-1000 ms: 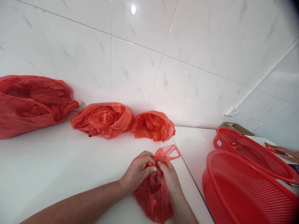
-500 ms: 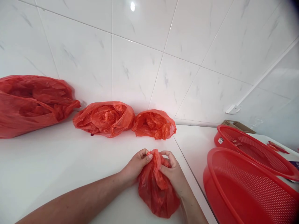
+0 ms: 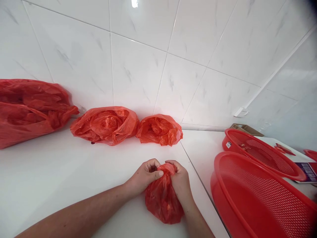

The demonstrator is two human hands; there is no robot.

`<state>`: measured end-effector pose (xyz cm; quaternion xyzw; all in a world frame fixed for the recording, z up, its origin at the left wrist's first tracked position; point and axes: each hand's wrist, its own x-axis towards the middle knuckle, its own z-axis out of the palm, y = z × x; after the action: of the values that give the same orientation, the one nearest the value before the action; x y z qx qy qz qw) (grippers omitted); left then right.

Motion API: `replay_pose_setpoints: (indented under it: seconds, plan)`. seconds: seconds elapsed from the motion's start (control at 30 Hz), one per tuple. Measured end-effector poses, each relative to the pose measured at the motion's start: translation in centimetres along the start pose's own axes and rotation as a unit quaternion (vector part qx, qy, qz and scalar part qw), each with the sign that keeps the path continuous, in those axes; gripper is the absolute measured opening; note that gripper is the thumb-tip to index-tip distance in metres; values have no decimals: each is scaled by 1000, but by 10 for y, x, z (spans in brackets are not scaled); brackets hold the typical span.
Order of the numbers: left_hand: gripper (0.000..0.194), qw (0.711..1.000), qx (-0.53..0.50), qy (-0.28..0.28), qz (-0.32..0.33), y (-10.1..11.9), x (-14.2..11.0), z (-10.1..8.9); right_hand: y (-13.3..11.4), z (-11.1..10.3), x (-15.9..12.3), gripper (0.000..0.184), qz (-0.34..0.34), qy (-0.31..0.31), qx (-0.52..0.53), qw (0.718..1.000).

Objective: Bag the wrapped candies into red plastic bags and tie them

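Observation:
A small red plastic bag (image 3: 164,201) hangs or rests, bulging at the bottom, over the white table in front of me. My left hand (image 3: 148,175) pinches its gathered top edge between thumb and fingers. On the other side, my right hand (image 3: 178,177) is closed on the same bag's neck, its thumb mostly hidden. What the bag contains cannot be made out through the film. Beyond my hands, a crumpled red bag (image 3: 159,130) stands against the wall, touching a somewhat larger red bag (image 3: 105,125) to its left.
A big red bag (image 3: 27,112) lies at the far left. Two red perforated baskets, a near one (image 3: 247,195) and a far one (image 3: 262,153), stand on the right. Behind them are a cardboard box (image 3: 247,130) and a wall socket (image 3: 241,112). White tiles (image 3: 138,76) back the table.
My hands have drawn the bag's top together into a tighter neck, and the right hand has closed further around it. The view has shifted slightly to the right.

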<state>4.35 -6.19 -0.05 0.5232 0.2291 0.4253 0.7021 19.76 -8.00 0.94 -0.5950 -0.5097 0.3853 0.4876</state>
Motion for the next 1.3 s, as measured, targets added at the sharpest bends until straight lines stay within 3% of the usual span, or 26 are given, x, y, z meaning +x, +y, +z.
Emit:
replay_pose_setpoints:
  seconds: [0.2,0.4,0.47,0.57,0.63,0.7,0.8,0.93,1.07,1.17,1.23,1.3]
  plan:
    - [25,999,39,7,6,-8,3,-6,3,-7,5,25,51,-64,165,983]
    - [20,994,101,45,25,-1,2,-4,-5,-17,4,28,75,-56,359,928]
    - [16,976,188,85,69,6,-1,1,0,-21,9,28,70,-20,331,941]
    - [15,928,320,113,156,16,-12,12,15,-32,23,29,44,69,139,987]
    - [16,893,379,73,231,19,-21,20,26,-41,34,30,14,137,8,990]
    - [17,856,409,4,316,19,-29,29,35,-50,42,32,-6,184,-52,982]
    - [17,804,424,-86,408,17,-38,42,43,-57,49,31,-13,197,-69,978]
    - [17,755,446,-130,462,20,-47,52,47,-56,51,31,-33,192,-84,977]
    - [10,685,531,-114,486,19,-56,54,49,-56,51,37,-49,203,-86,974]
    - [42,619,627,-72,467,10,-52,48,51,-56,52,31,-53,194,-93,975]
    - [64,617,681,-70,389,1,-44,44,52,-56,52,27,-56,182,-100,977]
    - [74,649,698,-92,288,-6,-35,40,52,-55,52,26,-59,173,-107,977]
